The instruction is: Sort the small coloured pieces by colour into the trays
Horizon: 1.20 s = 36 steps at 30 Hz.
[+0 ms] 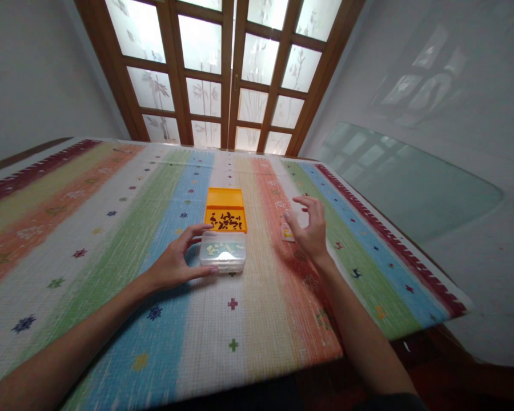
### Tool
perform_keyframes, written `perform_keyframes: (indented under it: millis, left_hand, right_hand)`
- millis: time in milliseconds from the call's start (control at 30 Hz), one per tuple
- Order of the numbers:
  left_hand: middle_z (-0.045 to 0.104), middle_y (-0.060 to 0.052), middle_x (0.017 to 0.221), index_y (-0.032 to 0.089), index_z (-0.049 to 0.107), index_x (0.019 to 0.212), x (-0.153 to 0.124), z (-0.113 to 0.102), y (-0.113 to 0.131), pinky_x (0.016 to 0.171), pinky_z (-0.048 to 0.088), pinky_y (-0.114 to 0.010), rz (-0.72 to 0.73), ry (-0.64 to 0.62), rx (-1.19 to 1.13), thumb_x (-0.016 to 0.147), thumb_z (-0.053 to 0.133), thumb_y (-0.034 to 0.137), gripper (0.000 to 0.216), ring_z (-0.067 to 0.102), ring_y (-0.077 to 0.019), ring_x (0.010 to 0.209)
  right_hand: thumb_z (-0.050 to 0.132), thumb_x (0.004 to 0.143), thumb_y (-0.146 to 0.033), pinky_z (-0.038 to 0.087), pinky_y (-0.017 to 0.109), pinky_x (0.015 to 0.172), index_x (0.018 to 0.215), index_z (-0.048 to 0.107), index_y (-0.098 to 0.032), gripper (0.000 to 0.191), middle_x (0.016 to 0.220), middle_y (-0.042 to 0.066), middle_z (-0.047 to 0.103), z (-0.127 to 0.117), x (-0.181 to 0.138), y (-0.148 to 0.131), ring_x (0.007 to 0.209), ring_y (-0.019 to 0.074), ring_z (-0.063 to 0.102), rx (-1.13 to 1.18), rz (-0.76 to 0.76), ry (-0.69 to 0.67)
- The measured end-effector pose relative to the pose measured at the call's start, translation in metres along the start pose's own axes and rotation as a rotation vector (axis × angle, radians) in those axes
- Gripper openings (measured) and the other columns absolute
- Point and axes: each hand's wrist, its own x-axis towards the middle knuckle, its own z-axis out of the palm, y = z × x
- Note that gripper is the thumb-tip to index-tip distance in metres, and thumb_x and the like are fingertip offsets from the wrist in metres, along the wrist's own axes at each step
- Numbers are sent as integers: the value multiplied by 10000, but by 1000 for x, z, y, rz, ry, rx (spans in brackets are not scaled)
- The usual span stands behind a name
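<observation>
A small clear plastic box (223, 252) with yellow pieces inside sits closed on the striped tablecloth (111, 228). My left hand (177, 260) cups its left side, thumb and fingers spread along the box's edges. Just behind it lies an open orange box (225, 210) holding several small dark pieces. My right hand (307, 224) hovers to the right of both boxes, fingers apart and curled, holding nothing. A small card or packet (287, 233) lies on the cloth under that hand's thumb.
The table's right edge (394, 228) and near edge (257, 377) drop off close by. Wooden-framed frosted glass doors (231, 74) stand behind the table. A glass sheet (411, 182) leans against the right wall.
</observation>
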Motion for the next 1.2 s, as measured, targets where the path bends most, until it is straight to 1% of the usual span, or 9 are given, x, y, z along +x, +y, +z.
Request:
perform_keyframes:
  millis: [100, 233, 333, 467, 633, 767, 833, 1033, 1200]
  left_hand:
    - [538, -117, 1410, 308, 441, 1382, 0, -1, -1, 1094, 471, -590, 10, -8, 35, 725, 856, 408, 784, 587, -323, 1255]
    - [540, -116, 1405, 306, 424, 1400, 0, -3, -1, 1105, 452, -600, 51, -1, 80, 754, 829, 418, 771, 567, -332, 1281]
    - [554, -121, 1382, 290, 412, 1414, 1, -6, 2, 1098, 455, -602, 77, 9, 98, 777, 807, 414, 760, 564, -331, 1286]
    - [558, -127, 1372, 275, 404, 1421, 2, -9, 7, 1092, 464, -584, 115, 19, 137, 806, 779, 415, 735, 559, -320, 1288]
    - [552, -124, 1383, 266, 425, 1406, 2, -7, 11, 1081, 480, -561, 145, 43, 196, 841, 745, 431, 670, 570, -307, 1268]
    - [565, -117, 1368, 270, 433, 1409, 2, -4, 19, 1066, 492, -539, 181, 78, 233, 843, 748, 428, 666, 577, -304, 1251]
    - [574, -109, 1350, 279, 431, 1416, 2, -2, 26, 1086, 470, -543, 211, 98, 268, 830, 765, 429, 691, 568, -306, 1254]
    - [567, -109, 1335, 299, 380, 1459, 0, 7, 46, 1079, 462, -535, 251, 93, 254, 765, 824, 471, 841, 559, -319, 1250]
    - [590, -98, 1281, 307, 355, 1494, -2, 11, 51, 992, 523, -461, 269, 107, 212, 785, 815, 424, 854, 623, -280, 1143]
  right_hand:
    - [618, 796, -341, 416, 531, 993, 1167, 616, -171, 408, 1164, 154, 630, -4, 3, 37, 1112, 327, 549, -181, 131, 8]
    - [637, 686, -286, 446, 494, 951, 1171, 637, -161, 500, 1095, 152, 695, -3, 0, 65, 1036, 324, 615, -143, 379, -179]
    - [631, 692, -292, 496, 403, 789, 1055, 675, -165, 387, 890, 110, 725, -1, -4, 70, 811, 267, 655, -66, 501, -244]
    - [595, 727, -331, 477, 334, 649, 916, 657, -177, 252, 682, 38, 665, -1, -4, 66, 629, 208, 607, 1, 498, -226]
    - [556, 803, -418, 514, 326, 679, 924, 592, -192, 258, 779, 39, 676, 4, 3, 41, 695, 192, 652, 173, 436, -184]
    - [642, 837, -445, 529, 323, 666, 987, 595, -209, 284, 757, -3, 666, 9, 6, 1, 638, 162, 642, 517, 348, -176]
    - [666, 862, -424, 534, 319, 672, 1023, 612, -212, 271, 763, -13, 664, 11, 4, -21, 648, 154, 642, 597, 305, -198]
    - [632, 933, -315, 547, 309, 691, 1117, 662, -227, 206, 827, 0, 663, 11, -7, -77, 748, 158, 659, 619, 149, -305]
    - [605, 963, -250, 554, 315, 748, 1176, 662, -252, 221, 942, 16, 698, 11, -17, -99, 813, 154, 653, 611, 34, -317]
